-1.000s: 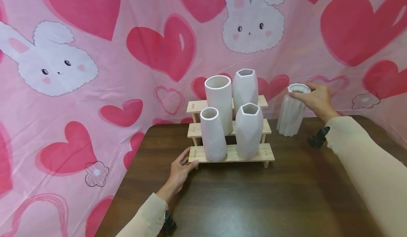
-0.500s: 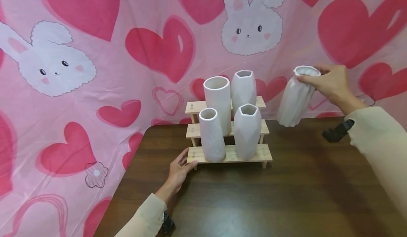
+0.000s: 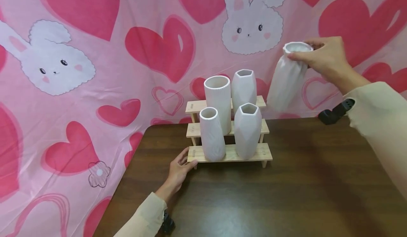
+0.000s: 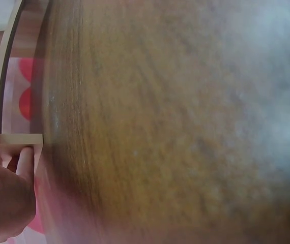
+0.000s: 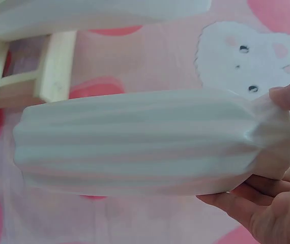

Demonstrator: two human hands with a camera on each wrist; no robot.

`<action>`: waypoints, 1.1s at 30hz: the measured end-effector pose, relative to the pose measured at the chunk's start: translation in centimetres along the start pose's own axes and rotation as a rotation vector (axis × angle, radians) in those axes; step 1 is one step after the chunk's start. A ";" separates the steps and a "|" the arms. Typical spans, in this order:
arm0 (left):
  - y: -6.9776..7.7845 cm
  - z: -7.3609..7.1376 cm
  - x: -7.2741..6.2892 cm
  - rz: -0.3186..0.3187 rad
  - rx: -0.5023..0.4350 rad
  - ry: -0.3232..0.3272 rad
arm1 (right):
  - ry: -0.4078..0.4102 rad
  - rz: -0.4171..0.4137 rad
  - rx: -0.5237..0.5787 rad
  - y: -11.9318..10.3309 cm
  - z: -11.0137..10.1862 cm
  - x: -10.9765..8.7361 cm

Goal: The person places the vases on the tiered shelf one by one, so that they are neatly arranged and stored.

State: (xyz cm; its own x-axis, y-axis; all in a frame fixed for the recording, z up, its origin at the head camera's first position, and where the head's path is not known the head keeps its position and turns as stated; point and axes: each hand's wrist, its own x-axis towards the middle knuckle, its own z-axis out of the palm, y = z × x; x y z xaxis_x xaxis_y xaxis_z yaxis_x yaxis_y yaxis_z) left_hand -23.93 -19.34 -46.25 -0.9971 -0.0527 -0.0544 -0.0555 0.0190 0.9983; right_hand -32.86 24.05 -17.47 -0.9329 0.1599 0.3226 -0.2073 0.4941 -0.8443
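Observation:
My right hand (image 3: 329, 58) grips a white fluted vase (image 3: 287, 81) round its neck, in the air right of a three-tier wooden stand (image 3: 264, 151). The right wrist view shows the vase's ribbed side, with thumb and fingers on either side of the neck. My left hand (image 3: 178, 171) holds the left end of the stand's lowest shelf. In the left wrist view a finger (image 4: 27, 160) of that hand lies under the shelf board. A slim round vase (image 3: 212, 141) and a faceted vase (image 3: 248, 134) stand on the lowest shelf.
Behind them on the stand are a tall cylindrical vase (image 3: 219, 95) and another faceted vase (image 3: 244, 88). The stand is on a dark wooden table (image 3: 229, 198). A pink cloth (image 3: 143, 3) with hearts and rabbits hangs behind and to the left.
My right hand has lifted the fluted vase off the table, first up and to the right, then higher and slightly left. The left hand has kept its place on the shelf.

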 end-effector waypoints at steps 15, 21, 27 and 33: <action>0.2 -0.3 -0.3 -0.013 0.012 -0.020 | 0.004 -0.011 0.044 -4.9 2.4 2.0; 0.1 -0.3 -0.4 -0.012 0.012 -0.015 | 0.006 -0.042 0.119 -6.5 4.1 2.5; 0.2 -0.2 -0.5 -0.011 0.011 -0.015 | 0.012 -0.081 0.223 -7.7 6.0 2.9; 0.3 -0.2 -0.5 -0.014 0.005 -0.015 | 0.006 -0.126 0.231 -8.6 7.7 3.1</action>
State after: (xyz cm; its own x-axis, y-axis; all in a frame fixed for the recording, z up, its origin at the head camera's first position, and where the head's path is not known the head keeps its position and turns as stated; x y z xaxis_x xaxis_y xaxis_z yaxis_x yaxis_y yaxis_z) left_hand -23.46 -19.51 -45.96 -0.9969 -0.0375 -0.0685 -0.0694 0.0235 0.9973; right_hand -36.22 13.66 -12.53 -0.8938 0.1152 0.4335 -0.3842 0.3023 -0.8724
